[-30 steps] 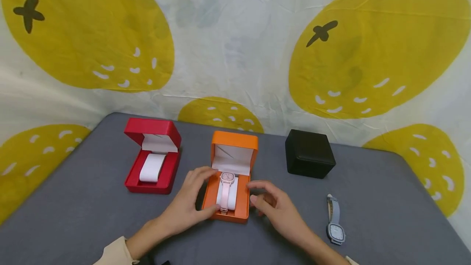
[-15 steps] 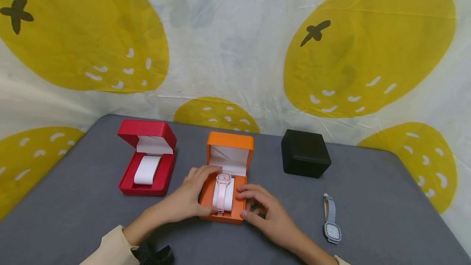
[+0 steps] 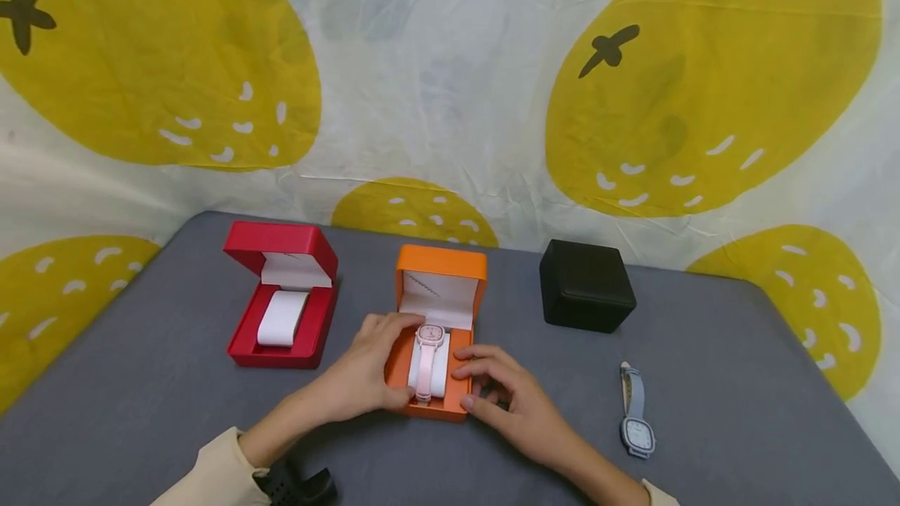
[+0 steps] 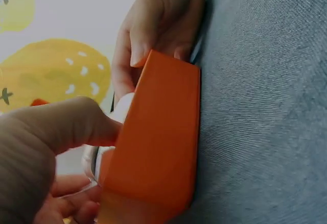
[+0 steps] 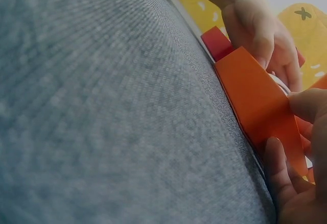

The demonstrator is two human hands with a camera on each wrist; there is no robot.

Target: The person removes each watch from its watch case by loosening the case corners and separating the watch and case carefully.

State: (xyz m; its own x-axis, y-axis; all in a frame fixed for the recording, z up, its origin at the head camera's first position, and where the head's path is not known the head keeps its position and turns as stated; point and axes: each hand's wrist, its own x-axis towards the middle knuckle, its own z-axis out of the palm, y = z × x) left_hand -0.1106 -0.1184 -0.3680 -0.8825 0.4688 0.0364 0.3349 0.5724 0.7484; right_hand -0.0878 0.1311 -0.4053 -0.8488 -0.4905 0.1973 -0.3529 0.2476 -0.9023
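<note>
Pink watch (image 3: 426, 368) near-to-far, dial (image 3: 430, 334) farthest

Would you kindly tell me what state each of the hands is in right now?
Left hand: closed round the pink watch in the orange box.
Right hand: closed on the orange box's right side.

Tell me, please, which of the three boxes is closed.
The black box, rightmost of the three in the head view. Its lid is down, whereas the red box and the orange box stand open.
</note>
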